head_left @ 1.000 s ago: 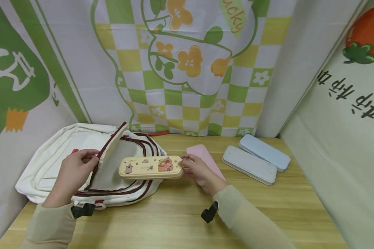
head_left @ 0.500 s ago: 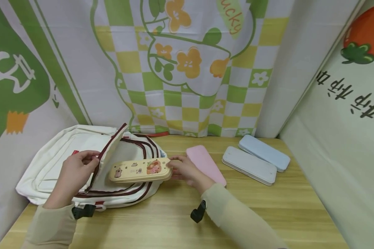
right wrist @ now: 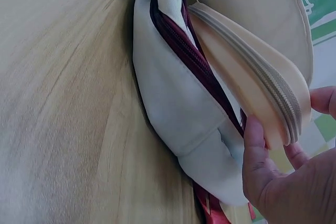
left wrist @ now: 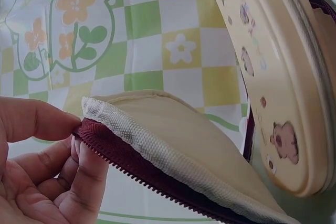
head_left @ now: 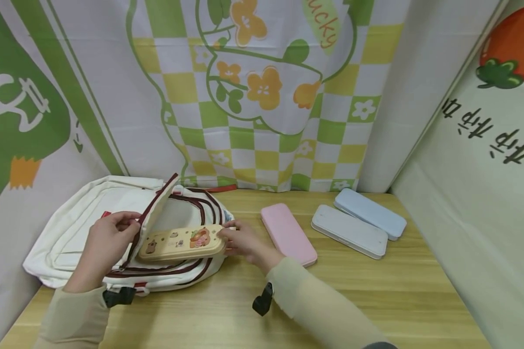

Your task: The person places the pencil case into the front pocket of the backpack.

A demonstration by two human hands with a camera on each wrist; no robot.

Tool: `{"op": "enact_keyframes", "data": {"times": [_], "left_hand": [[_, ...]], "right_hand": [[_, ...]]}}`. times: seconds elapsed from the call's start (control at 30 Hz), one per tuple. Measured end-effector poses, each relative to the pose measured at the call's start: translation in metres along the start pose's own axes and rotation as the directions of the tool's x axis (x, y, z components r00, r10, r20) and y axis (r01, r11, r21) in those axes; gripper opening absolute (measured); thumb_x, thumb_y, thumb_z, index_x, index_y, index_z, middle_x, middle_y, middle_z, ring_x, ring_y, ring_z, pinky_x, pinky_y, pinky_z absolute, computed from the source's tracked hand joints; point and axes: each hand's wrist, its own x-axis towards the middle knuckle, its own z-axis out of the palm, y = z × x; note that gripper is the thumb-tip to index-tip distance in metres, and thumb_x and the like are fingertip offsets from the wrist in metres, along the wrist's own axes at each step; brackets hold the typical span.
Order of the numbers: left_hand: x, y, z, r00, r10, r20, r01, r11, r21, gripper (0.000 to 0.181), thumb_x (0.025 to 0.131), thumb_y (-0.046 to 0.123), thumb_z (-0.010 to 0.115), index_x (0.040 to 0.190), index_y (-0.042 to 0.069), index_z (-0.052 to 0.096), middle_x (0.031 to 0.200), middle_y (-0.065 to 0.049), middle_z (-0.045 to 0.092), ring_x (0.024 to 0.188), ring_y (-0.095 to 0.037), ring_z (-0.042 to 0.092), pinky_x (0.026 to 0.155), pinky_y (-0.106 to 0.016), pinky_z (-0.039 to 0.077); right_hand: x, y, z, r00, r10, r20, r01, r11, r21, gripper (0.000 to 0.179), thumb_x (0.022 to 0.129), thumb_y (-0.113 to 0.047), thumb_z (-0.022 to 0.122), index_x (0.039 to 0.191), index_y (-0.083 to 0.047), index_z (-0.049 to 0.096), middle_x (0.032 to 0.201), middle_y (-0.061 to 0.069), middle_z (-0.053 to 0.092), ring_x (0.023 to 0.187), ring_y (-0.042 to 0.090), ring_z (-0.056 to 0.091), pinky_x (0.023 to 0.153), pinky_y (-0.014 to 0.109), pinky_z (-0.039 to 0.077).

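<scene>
A white backpack [head_left: 87, 198] with dark red zippers lies on the table at the left, its front pocket unzipped. My left hand [head_left: 111, 240] pinches the edge of the pocket flap [left wrist: 157, 145] and holds it raised. My right hand [head_left: 249, 245] grips the right end of a cream zippered pencil case [head_left: 179, 243] with cartoon stickers. The left end of the case is inside the pocket opening, behind the flap. In the right wrist view, thumb and fingers hold the end of the pencil case [right wrist: 252, 72] above the backpack's side [right wrist: 178, 93].
A pink case [head_left: 289, 235] lies on the wooden table [head_left: 375, 300] just right of my right hand. Further right are a white case [head_left: 349, 231] and a light blue case [head_left: 371, 213], touching or overlapping. Printed cloth [head_left: 262, 135] hangs behind and at both sides.
My right hand has moved left with the cream pencil case, bringing its left end into the pocket behind the flap. My left hand has stayed in place holding the flap.
</scene>
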Motion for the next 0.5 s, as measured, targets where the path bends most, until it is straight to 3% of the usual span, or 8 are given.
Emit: {"op": "enact_keyframes", "data": {"times": [0.2, 0.4, 0.5], "left_hand": [[0.001, -0.001, 0.001, 1.0, -0.006, 0.012, 0.006, 1.0, 0.005, 0.03, 0.097, 0.009, 0.056, 0.118, -0.005, 0.07, 0.092, -0.01, 0.07, 0.073, -0.013, 0.06, 0.063, -0.025, 0.046], [0.002, 0.0, -0.002, 1.0, 0.004, 0.021, -0.004, 1.0, 0.02, 0.03, 0.098, 0.01, 0.056, 0.12, -0.006, 0.07, 0.093, -0.011, 0.07, 0.072, -0.012, 0.059, 0.061, -0.026, 0.045], [0.003, 0.001, -0.003, 1.0, 0.011, 0.024, -0.012, 1.0, 0.02, 0.03, 0.098, 0.01, 0.057, 0.12, -0.007, 0.069, 0.093, -0.012, 0.07, 0.071, -0.01, 0.058, 0.061, -0.025, 0.044]], "right_hand": [[0.0, 0.0, 0.01, 1.0, 0.001, -0.015, -0.001, 1.0, 0.026, 0.037, 0.093, -0.011, 0.068, 0.128, -0.002, 0.058, 0.085, 0.008, 0.063, 0.07, 0.014, 0.062, 0.065, 0.03, 0.059], [-0.001, -0.003, 0.02, 1.0, 0.014, -0.007, -0.014, 1.0, 0.02, 0.033, 0.094, -0.012, 0.071, 0.125, -0.003, 0.061, 0.086, 0.008, 0.067, 0.072, 0.015, 0.064, 0.08, 0.043, 0.061], [-0.001, -0.004, 0.024, 1.0, 0.019, -0.014, -0.019, 1.0, 0.011, 0.035, 0.094, -0.013, 0.072, 0.126, -0.004, 0.062, 0.09, 0.01, 0.068, 0.075, 0.016, 0.066, 0.081, 0.043, 0.06]]}}
